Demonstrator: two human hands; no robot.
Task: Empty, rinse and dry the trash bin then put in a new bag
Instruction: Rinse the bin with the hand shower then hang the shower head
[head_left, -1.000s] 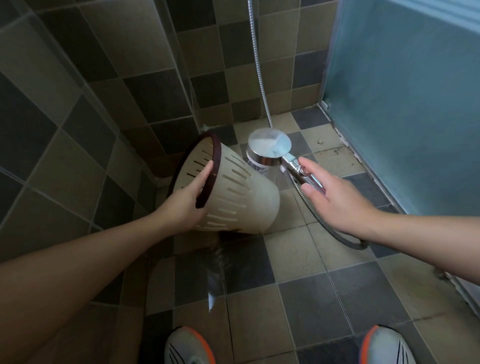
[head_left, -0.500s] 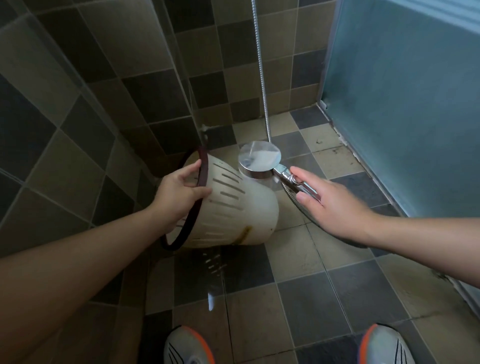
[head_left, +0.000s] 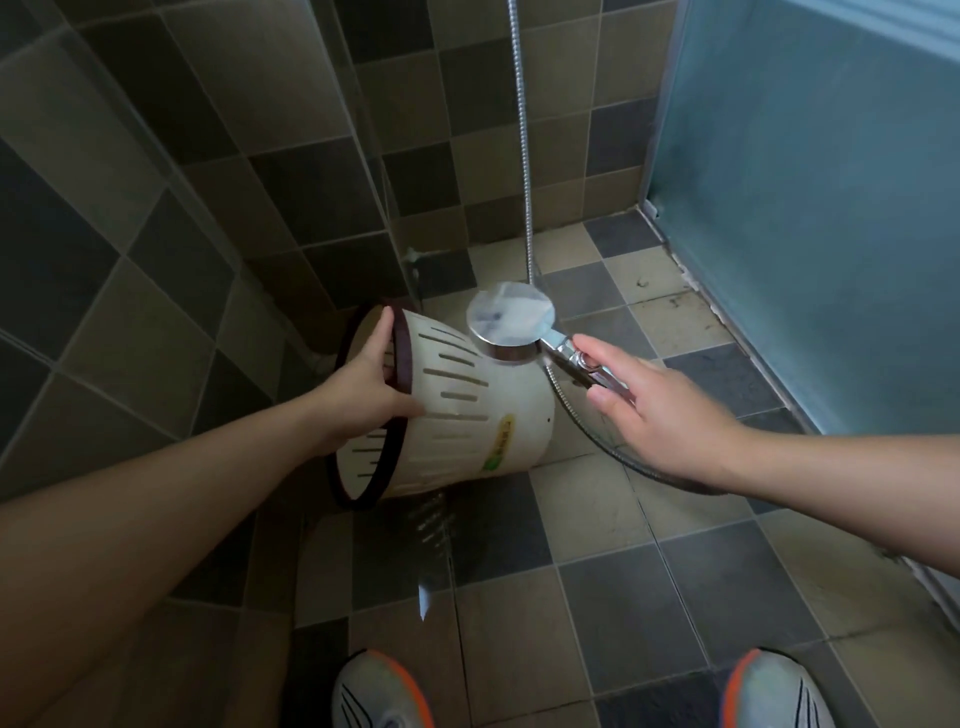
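Note:
A cream slotted trash bin with a dark brown rim is tipped on its side above the tiled floor, mouth facing left, base to the right. My left hand grips its rim, thumb outside and fingers inside. My right hand holds the chrome handle of a shower head, whose round face hangs just over the bin's upper side near the base. A yellow-green sticker shows on the bin wall. Water drips from the bin onto the floor below.
Tiled walls meet in a corner behind the bin. A metal shower hose hangs down the back wall and loops along the floor. A frosted blue glass door closes off the right side. My two shoes stand at the bottom edge.
My left hand has turned the bin about its axis, so the sticker now faces up. The shower head moved slightly left over the bin.

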